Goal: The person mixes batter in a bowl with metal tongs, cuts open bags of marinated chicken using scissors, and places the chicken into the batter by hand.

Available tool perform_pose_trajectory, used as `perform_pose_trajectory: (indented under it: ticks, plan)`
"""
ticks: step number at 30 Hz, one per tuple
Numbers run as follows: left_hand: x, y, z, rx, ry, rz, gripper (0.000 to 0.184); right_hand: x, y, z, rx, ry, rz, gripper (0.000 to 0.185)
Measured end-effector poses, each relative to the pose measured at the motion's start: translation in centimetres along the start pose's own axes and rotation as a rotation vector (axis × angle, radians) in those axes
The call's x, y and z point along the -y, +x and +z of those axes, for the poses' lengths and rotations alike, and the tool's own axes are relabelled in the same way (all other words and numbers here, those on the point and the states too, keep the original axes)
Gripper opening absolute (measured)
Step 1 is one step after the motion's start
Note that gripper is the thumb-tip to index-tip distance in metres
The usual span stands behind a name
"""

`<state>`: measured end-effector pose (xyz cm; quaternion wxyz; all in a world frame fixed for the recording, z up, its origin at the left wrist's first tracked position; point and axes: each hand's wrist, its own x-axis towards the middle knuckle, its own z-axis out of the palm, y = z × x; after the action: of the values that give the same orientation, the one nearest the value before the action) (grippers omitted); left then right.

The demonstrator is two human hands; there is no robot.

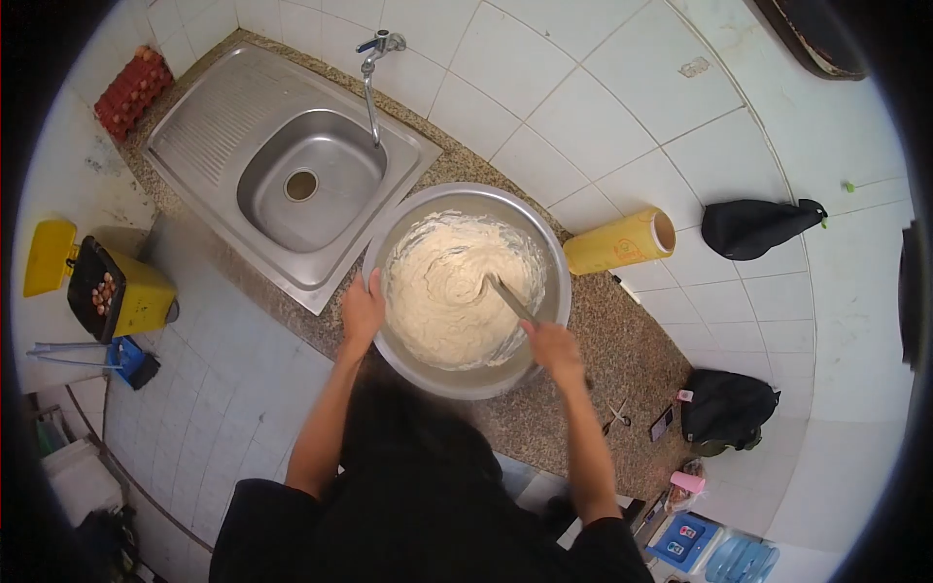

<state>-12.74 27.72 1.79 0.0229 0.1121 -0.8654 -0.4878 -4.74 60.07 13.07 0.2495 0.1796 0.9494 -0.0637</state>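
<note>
head view: right grip [554, 352] clasps a utensil [511, 298] in batter [432, 306], left grip [362, 309] pinches the bowl rim [561, 277].

- No word, brand or number can be read with certainty.
- Yellow cylindrical roll [607, 245] beside the tiled wall: reddish-orange print on its side, too small and blurred to read.
- Flat blue rectangular panel with a white edge [673, 552], near the translucent blue water bottle [742, 562]: two small pale-and-red marks, likewise illegible.
</note>
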Motion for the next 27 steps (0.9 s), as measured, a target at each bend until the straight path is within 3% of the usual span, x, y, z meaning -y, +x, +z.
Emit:
perform_pose_trajectory:
  ticks: [4,7,10,13,15,18,21,24,27]
  plan:
    - [-1.0,-0.2,-0.2,-0.024,0.024,-0.023,0.046,5.0,0.5,5.7,0.030,0.194,-0.137,0.064]
    - [-1.3,0.0,-0.6,-0.007,0.073,-0.035,0.045,2.1,-2.9,2.2,0.224,0.035,-0.184,0.061]
    - [-1.0,0.0,-0.5,-0.008,0.047,-0.003,0.044,-1.7,-3.1,-2.8,0.246,-0.161,-0.134,0.060]
    - [-0.4,-0.3,-0.5,-0.012,0.009,0.005,0.044,-0.1,-0.8,-2.9,0.006,-0.087,-0.002,0.058]
    - [-0.8,0.2,-0.2,-0.010,0.026,-0.001,0.044,2.5,2.2,0.6,-0.071,0.094,-0.099,0.057]
    - [-1.3,-0.1,-0.8,-0.012,0.073,-0.019,0.044,6.9,0.3,1.4,0.122,0.056,-0.190,0.057]
    - [-1.5,-0.1,-0.5,-0.046,0.019,-0.004,0.044,2.2,-2.9,-0.5,0.253,-0.133,-0.222,0.058]
    - [-0.7,-0.4,-0.3,-0.060,-0.002,-0.004,0.044,-0.8,-2.4,-5.1,0.246,-0.241,-0.130,0.058]
    - [-0.9,-0.4,-0.4,-0.046,-0.011,0.004,0.045,1.8,1.3,-3.5,0.019,-0.148,-0.040,0.056]
